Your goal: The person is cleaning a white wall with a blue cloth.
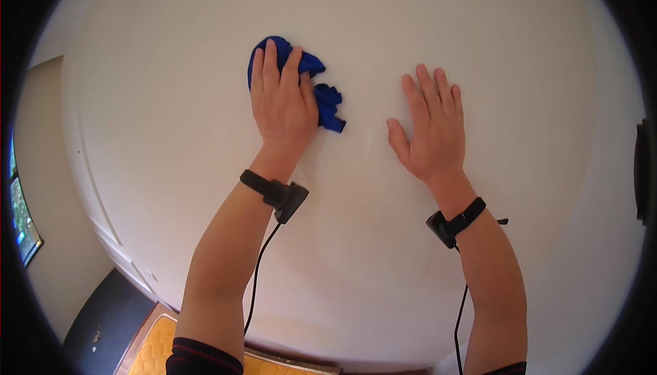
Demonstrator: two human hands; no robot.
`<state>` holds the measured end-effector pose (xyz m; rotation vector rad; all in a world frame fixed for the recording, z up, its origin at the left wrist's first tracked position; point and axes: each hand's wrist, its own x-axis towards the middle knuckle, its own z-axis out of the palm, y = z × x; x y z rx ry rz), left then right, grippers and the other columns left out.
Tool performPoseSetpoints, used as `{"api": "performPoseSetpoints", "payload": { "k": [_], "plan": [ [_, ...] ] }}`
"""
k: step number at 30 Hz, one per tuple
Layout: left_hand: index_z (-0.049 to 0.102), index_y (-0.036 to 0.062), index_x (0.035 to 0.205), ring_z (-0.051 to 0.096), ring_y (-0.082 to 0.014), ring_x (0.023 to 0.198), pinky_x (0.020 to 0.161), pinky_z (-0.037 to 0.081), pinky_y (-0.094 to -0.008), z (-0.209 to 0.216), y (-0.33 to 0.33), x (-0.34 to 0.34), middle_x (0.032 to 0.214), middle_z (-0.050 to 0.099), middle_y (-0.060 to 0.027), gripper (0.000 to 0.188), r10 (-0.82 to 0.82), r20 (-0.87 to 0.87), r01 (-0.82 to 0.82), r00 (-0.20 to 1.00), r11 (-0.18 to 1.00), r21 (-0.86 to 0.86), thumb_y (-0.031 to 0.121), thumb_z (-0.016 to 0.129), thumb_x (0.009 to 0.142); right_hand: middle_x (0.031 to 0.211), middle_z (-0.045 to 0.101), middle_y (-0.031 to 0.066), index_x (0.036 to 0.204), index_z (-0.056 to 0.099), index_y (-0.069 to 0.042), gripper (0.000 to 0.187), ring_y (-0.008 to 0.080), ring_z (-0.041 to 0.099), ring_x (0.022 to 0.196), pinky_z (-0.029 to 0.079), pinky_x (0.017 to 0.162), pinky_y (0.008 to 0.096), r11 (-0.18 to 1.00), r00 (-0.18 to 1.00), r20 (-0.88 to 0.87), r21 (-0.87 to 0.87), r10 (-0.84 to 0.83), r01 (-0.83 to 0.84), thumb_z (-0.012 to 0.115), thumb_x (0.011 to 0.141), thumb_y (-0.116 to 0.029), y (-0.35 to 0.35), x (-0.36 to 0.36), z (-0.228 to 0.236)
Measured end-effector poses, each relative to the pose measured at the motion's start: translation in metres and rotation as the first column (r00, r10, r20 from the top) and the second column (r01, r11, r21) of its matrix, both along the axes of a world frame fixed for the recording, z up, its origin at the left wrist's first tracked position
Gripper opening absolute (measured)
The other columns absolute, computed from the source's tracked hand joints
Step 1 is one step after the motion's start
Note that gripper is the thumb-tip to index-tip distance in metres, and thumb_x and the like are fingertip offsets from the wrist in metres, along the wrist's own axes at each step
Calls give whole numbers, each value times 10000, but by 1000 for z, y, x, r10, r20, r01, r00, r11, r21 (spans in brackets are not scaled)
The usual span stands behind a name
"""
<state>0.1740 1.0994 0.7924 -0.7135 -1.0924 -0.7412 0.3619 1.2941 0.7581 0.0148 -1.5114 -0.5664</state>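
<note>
Against a broad off-white wall (363, 217), my left hand (282, 105) holds a blue cloth (330, 105), pressing it flat with its fingers stretched upward. Bunched edges of the cloth stick out above the fingertips and to the right of the thumb; the rest is hidden beneath the palm. To the right, my right hand (432, 128) is open with its fingers and thumb spread. It lies against or very near the same wall with nothing in it.
Each wrist wears a black strap (467, 215) with a small device and a trailing cable (254, 272). At lower left are a dark grey panel (106, 320) and a yellow quilted surface (152, 354). A window (24, 217) shows at far left, and a dark object (641, 170) at the right rim.
</note>
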Motion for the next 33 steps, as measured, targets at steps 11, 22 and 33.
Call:
{"api": "performPoseSetpoints", "payload": {
  "k": [11, 22, 33],
  "plan": [
    [706, 104, 1493, 501, -511, 1481, 1191, 453, -576, -7, 4, 18, 1594, 556, -291, 567, -52, -94, 39, 994, 990, -137, 421, 751, 1025, 1693, 533, 129, 1576, 601, -107, 720, 398, 435, 1595, 328, 1307, 610, 1000, 1000, 8, -14, -25, 25, 782, 964, -440, -11, -9, 16],
    [667, 125, 1552, 466, -504, 1508, 1230, 392, -574, -22, 1, 26, 1636, 521, -282, 543, -1, 81, 19, 997, 974, -225, 402, 649, 1085, 1702, 521, 106, 1583, 590, -123, 733, 385, 417, 1606, 319, 1314, 608, 998, 998, 61, -62, 2, 2, 783, 973, -482, -10, -10, 59],
    [642, 134, 1582, 407, -499, 1553, 1257, 348, -577, -95, -9, 22, 1686, 452, -281, 559, 75, 152, -35, 986, 967, -252, 425, 604, 1106, 1679, 546, 100, 1567, 598, -129, 718, 386, 462, 1569, 367, 1276, 609, 1000, 1000, -1, 1, 5, -5, 768, 978, -502, -14, -18, 41]
  ]
}}
